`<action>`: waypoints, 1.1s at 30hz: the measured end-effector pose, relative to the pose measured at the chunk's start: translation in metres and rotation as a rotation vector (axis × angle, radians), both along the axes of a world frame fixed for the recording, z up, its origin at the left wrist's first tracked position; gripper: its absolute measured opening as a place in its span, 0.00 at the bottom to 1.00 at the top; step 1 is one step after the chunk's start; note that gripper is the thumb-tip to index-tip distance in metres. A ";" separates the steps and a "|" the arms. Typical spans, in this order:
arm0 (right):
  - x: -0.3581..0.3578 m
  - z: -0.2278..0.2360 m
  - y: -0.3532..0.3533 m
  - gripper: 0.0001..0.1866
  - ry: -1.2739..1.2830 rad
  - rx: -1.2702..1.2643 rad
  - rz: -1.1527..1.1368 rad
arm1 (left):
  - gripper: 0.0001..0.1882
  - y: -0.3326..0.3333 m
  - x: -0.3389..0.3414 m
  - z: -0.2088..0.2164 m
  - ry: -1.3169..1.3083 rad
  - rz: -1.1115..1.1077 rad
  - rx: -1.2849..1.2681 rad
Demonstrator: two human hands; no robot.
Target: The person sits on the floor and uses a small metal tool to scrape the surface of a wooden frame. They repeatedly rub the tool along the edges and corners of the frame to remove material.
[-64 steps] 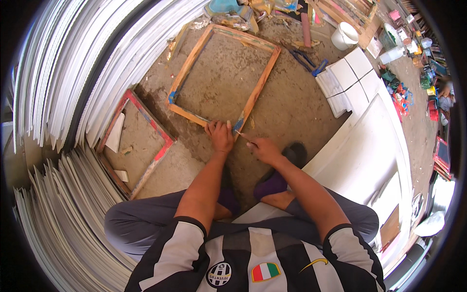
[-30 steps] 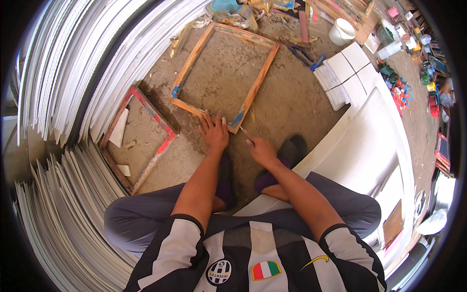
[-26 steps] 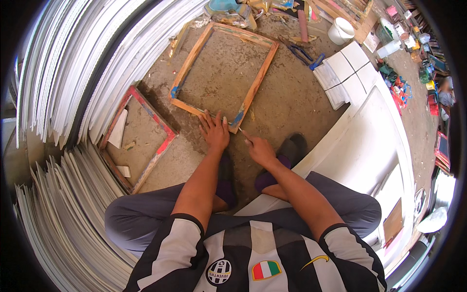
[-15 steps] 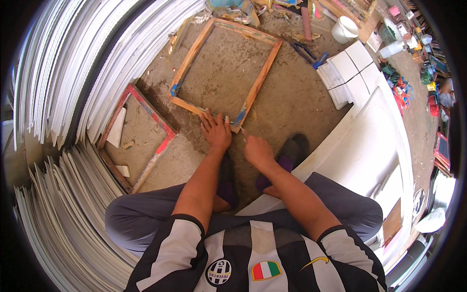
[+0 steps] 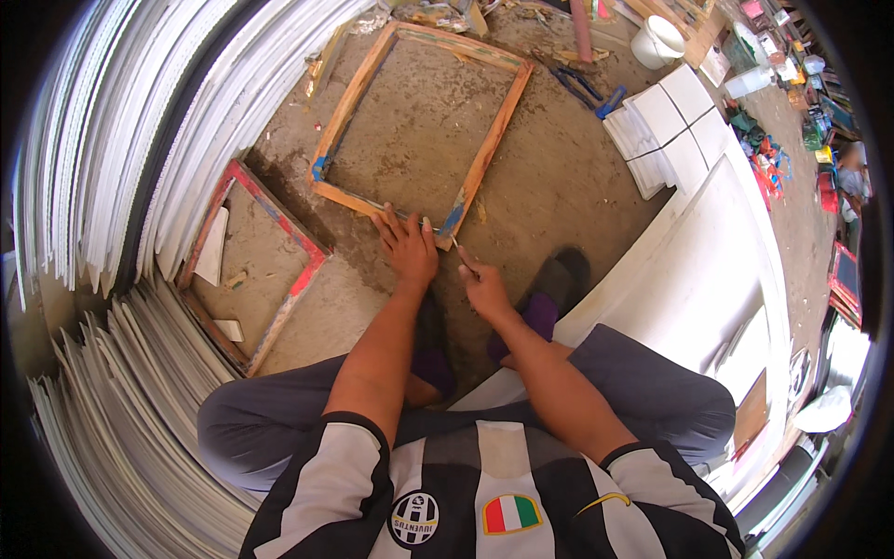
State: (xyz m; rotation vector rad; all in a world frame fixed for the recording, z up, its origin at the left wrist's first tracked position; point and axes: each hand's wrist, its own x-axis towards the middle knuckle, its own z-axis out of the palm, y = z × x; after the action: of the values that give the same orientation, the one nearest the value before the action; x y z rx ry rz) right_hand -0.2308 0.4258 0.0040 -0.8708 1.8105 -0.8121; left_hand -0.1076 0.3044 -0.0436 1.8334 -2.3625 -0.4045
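Observation:
A wooden frame (image 5: 496, 140), its bars stained with blue and other paint, lies on the floor in front of me, with one corner toward me. My left hand (image 5: 410, 256) rests on its near bar beside that corner, fingers stretched over the wood. My right hand (image 5: 485, 292) is closed around a slim hand tool (image 5: 456, 244). The tool's thin, light tip points at the near corner; whether it touches the wood I cannot tell. Most of the handle is hidden in my fingers, so its exact kind does not show.
A red-stained frame (image 5: 303, 281) lies at left beside stacked white sheets (image 5: 121, 140). On the right are a large white panel (image 5: 689, 252), bundled white cards (image 5: 675, 116), blue-handled pliers or cutters (image 5: 610, 102) and a white bucket (image 5: 657, 43). Scraps litter the far floor.
My right hand has turned a little and drawn slightly back from the corner, showing more of the tool. The view has shifted a little; my left hand keeps its place on the frame.

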 end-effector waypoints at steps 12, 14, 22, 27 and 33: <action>-0.012 0.023 -0.009 0.23 0.206 0.115 0.179 | 0.25 -0.001 -0.001 0.003 -0.048 -0.010 0.027; -0.019 0.015 -0.009 0.23 -0.059 0.143 0.072 | 0.25 -0.001 -0.001 0.003 -0.034 0.000 0.030; -0.014 0.006 -0.001 0.24 0.553 -0.007 0.332 | 0.24 -0.001 0.002 0.005 -0.086 -0.005 0.028; -0.056 -0.003 -0.011 0.24 -1.177 0.320 -0.408 | 0.25 -0.002 -0.001 0.008 -0.097 -0.012 0.056; -0.053 0.020 -0.017 0.22 -0.152 0.140 0.101 | 0.25 -0.001 0.001 0.003 -0.059 0.011 0.027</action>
State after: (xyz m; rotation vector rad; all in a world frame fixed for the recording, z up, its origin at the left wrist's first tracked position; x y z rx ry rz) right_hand -0.2838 0.4086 0.0239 -0.7818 1.6558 -0.6607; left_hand -0.1067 0.3036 -0.0409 1.8947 -2.3957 -0.3886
